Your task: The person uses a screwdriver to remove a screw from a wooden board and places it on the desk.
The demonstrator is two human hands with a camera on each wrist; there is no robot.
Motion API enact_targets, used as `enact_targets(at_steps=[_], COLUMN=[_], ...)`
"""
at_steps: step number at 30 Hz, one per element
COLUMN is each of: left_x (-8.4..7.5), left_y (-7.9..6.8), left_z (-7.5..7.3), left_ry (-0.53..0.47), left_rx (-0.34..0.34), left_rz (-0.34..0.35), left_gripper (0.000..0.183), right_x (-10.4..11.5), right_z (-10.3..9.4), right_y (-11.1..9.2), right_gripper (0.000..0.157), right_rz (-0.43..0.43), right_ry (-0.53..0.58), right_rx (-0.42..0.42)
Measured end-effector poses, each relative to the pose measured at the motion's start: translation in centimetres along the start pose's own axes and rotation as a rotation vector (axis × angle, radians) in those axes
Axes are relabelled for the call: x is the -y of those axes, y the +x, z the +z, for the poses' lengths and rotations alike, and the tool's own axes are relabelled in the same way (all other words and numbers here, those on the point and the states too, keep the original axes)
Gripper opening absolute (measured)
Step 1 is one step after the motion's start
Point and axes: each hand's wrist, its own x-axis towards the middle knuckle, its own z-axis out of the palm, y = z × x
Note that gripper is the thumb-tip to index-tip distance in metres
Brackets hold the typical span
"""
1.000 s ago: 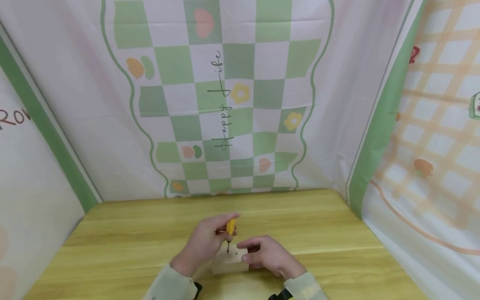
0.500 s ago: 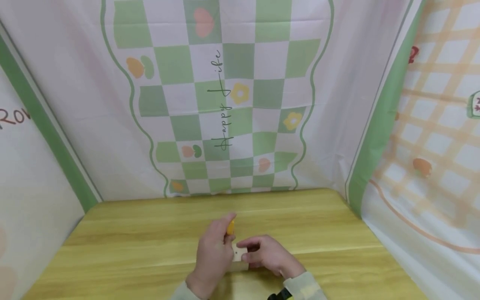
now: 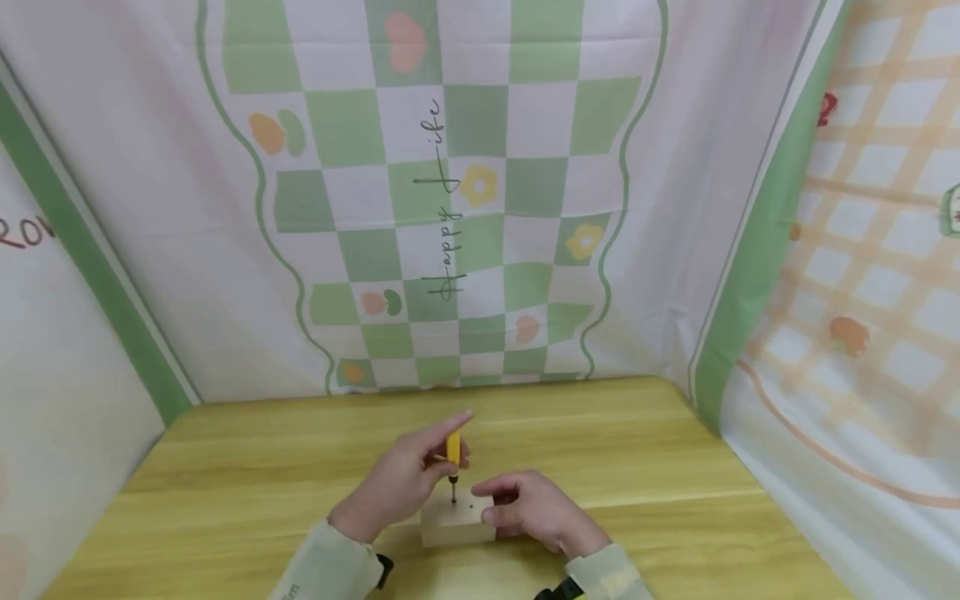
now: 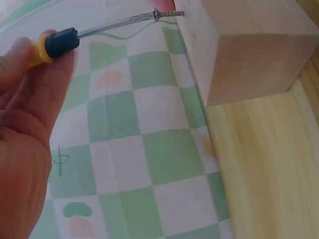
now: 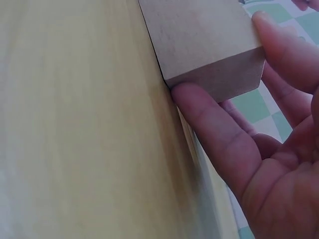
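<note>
A pale wooden block (image 3: 456, 534) sits on the table in front of me. My left hand (image 3: 393, 483) holds a screwdriver with a yellow handle (image 3: 453, 447) and a dark collar, its shaft pointing down. In the left wrist view the tip of the shaft (image 4: 119, 25) meets the head of a screw (image 4: 170, 14), whose threaded end enters the block's top face; part of the thread still shows. My right hand (image 3: 536, 508) grips the block's right end, with fingers on its end and edges in the right wrist view. A dark spot (image 3: 471, 506) marks the top, right of the screw.
The wood-grain table (image 3: 225, 500) extends around the block on all sides. Behind it hangs a green-and-white checked cloth (image 3: 480, 275), with more printed cloth at the left and right. A dark band (image 3: 385, 571) circles the left wrist.
My left hand rolled over the block half a second ago, hiding the shaft, and has now turned back to the left, uncovering the screwdriver and screw. The right hand and block stay in place.
</note>
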Motion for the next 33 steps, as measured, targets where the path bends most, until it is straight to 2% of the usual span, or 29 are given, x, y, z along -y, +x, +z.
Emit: enact_targets(at_steps=[4,7,10,13,16,19,21,22,26,28,30,33], left_x=[-0.2,-0.4,-1.0,-1.6,-1.9,-2.2,-2.4,-2.4,-1.9,-1.3,-0.9,-0.5], left_y=[0.0,0.0,-0.1,-0.2,-0.3,-0.4,-0.3,-0.3,-0.2,-0.2,-0.1,0.0], left_z=[0.5,1.0,1.7,3.0,4.5,5.2,4.9,4.5,2.6,1.8,1.1,0.6], left_ry=[0.132,0.208,0.289,0.404,0.546,0.625,0.61,0.582,0.373,0.253,0.164,0.083], left_rx=[-0.051,-0.11,-0.197,-0.326,-0.458,-0.505,-0.454,-0.403,-0.13,-0.034,0.007,0.015], left_rz=[0.081,0.109,0.084,0.034,0.027,0.043,0.056,0.057,0.045,0.025,0.005,0.001], left_gripper=[0.066,0.064,0.061,0.06,0.062,0.065,0.067,0.069,0.072,0.071,0.067,0.063], right_x=[-0.1,0.0,0.2,0.3,0.3,0.3,0.3,0.3,0.3,0.2,0.2,0.0], right_z=[-0.1,-0.1,0.0,0.1,0.1,0.1,0.1,0.1,0.1,0.0,0.0,0.0], right_y=[-0.1,-0.1,0.0,0.0,-0.1,-0.1,-0.1,-0.1,-0.1,-0.1,0.0,0.0], right_gripper=[0.038,0.038,0.038,0.038,0.038,0.039,0.04,0.04,0.039,0.039,0.039,0.039], right_rz=[0.0,-0.003,-0.011,-0.02,-0.036,-0.047,-0.05,-0.049,-0.033,-0.029,-0.027,-0.032], right_ry=[0.015,0.021,0.016,0.01,0.0,-0.01,-0.012,-0.009,0.009,0.011,0.008,-0.001], right_rx=[0.0,0.0,-0.002,-0.008,-0.01,-0.013,-0.011,-0.01,-0.002,0.0,0.001,-0.001])
